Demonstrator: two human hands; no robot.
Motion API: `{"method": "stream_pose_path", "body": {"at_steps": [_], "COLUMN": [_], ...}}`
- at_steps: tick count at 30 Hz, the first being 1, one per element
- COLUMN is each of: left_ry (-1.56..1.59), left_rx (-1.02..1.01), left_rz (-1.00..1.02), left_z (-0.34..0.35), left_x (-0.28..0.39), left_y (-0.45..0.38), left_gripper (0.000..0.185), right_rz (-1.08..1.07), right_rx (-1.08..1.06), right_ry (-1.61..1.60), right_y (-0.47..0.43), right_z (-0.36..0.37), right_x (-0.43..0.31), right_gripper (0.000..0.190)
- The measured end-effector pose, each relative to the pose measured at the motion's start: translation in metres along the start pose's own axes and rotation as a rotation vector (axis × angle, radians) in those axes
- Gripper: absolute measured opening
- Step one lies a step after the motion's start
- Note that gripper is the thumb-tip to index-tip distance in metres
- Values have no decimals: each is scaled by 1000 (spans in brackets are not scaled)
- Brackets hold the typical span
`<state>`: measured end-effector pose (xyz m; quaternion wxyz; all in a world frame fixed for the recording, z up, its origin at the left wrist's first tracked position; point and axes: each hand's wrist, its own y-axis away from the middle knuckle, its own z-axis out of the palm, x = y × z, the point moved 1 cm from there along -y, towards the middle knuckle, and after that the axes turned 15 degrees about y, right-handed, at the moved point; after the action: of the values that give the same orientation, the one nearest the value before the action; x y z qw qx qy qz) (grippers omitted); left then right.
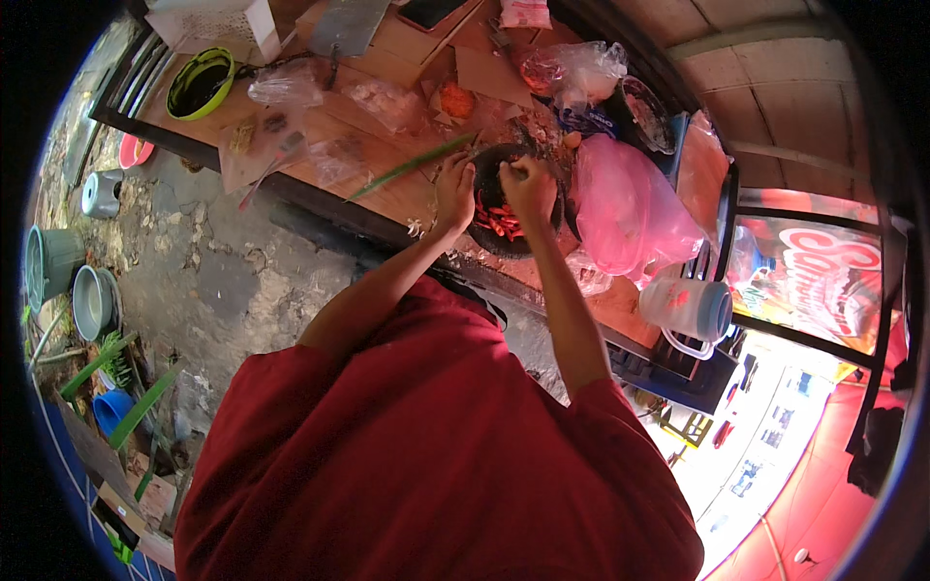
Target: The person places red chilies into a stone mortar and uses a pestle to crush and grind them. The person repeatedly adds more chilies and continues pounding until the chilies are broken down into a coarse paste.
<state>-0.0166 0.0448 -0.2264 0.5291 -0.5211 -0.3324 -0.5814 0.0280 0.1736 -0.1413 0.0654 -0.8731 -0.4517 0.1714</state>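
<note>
A dark stone mortar (pixel 490 186) stands on the wooden table before me, with cut red chillies (pixel 498 220) in its near part. At its left rim is my left hand (pixel 455 190), its fingers together and pointing away from me; whether it holds anything is hidden. My right hand (pixel 530 187) is over the right side of the bowl. Its thumb and fingertips are bent together, and I cannot make out anything between them. Left of the left hand lies a long green leaf (pixel 410 167). A pink plastic bag (pixel 625 207) bulges just right of the mortar.
A lime-green bowl (pixel 226 80) with dark contents sits at the table's far left. Clear plastic bags (pixel 287 86) and cardboard (pixel 490 76) lie across the back. A pan (pixel 645 116) stands at the right rear. Near the right edge is a lidded plastic jug (pixel 679 306).
</note>
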Motion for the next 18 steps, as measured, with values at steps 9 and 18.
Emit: {"method": "stream_pose_path", "body": {"at_steps": [9, 18], "left_ry": [23, 12], "left_rx": [-22, -41], "left_rz": [-20, -36], "left_z": [0, -1], "left_x": [0, -1], "left_y": [-3, -1], "left_gripper": [37, 36], "right_rz": [7, 100], "right_rx": [-133, 81], "right_ry": [172, -37], "right_y": [19, 18], "right_z": [-16, -20], "right_x": [5, 20], "right_gripper": [23, 25]}}
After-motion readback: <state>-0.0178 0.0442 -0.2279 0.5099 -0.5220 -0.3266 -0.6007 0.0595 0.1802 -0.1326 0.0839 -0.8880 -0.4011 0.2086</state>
